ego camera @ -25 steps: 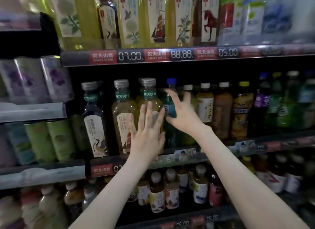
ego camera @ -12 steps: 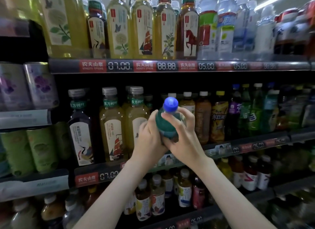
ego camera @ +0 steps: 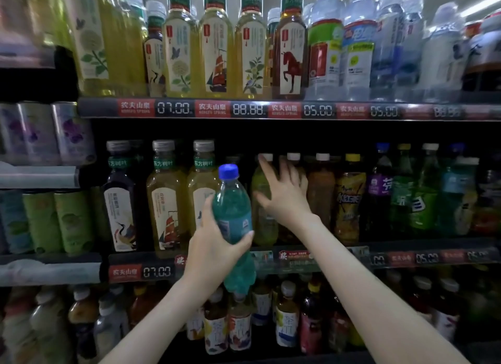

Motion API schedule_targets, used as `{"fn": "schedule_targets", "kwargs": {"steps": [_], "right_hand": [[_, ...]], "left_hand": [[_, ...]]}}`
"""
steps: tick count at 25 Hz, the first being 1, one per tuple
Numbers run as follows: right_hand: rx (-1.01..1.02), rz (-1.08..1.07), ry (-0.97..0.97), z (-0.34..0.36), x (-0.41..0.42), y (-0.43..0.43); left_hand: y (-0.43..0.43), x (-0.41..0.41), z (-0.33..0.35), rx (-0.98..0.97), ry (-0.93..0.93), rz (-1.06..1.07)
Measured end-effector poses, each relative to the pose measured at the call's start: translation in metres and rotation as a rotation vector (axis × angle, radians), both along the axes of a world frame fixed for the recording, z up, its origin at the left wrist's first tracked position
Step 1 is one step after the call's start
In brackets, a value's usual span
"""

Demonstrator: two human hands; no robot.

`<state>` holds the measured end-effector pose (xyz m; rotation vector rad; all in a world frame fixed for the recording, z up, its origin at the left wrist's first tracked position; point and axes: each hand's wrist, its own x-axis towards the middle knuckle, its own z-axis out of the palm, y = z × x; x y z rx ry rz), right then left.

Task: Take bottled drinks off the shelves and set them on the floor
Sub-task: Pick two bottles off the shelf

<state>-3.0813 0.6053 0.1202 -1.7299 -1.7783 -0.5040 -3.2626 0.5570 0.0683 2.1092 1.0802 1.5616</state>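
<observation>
We've got the left hand [ego camera: 214,251] gripping the teal bottle [ego camera: 232,214] round its lower middle, thumb on the left side and fingertips wrapped over the label on the right. The bottle is upright with its blue cap [ego camera: 228,171] up. It's off the shelf, held in front of the middle shelf edge [ego camera: 339,256] and the yellow tea bottles [ego camera: 165,198].

The right hand [ego camera: 284,198] is up at the middle row, fingers spread wide, holding nothing. We can't tell if the fingertips touch the green bottle [ego camera: 264,228] behind it.

Room: we read it as a shop drinks rack with dark backing and three bottle tiers in view.
- The top shelf edge [ego camera: 244,110] carries red brand tags and digital price displays: 07.00, 88.88, 05.00.
- Top tier: yellow and amber tea bottles, then clear water bottles [ego camera: 355,46] to the right.
- Middle tier, right of the hand: brown, yellow, purple and green bottles.
- The bottom-tier bottles [ego camera: 287,317] are smaller and blurred.
- A separate rack at left holds purple cans [ego camera: 67,133] above green cans [ego camera: 70,222].
- There's a ceiling light strip [ego camera: 482,4] top right.
</observation>
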Motion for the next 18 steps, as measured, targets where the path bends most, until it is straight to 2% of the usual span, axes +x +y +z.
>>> {"fn": "schedule_targets", "kwargs": {"steps": [4,6,8,11,15,18], "right_hand": [[-0.087,-0.023,-0.005,-0.002,-0.008,0.024],[0.001,0.014,0.04,-0.004,-0.008,0.023],[0.111,0.175,0.152,-0.006,-0.009,0.014],[0.139,0.354,0.352,-0.014,-0.014,-0.002],[0.081,0.417,0.433,-0.027,-0.015,-0.023],[0.171,0.445,0.491,-0.037,-0.015,-0.057]], "left_hand": [[-0.007,-0.009,0.0,-0.06,-0.02,0.105],[-0.011,-0.011,0.0,-0.107,-0.026,0.138],[-0.016,-0.013,-0.001,-0.155,-0.049,0.155],[-0.027,-0.016,-0.004,-0.213,-0.103,0.137],[-0.044,-0.022,-0.008,-0.216,-0.115,0.067],[-0.058,-0.029,-0.016,-0.26,-0.11,0.023]]}}
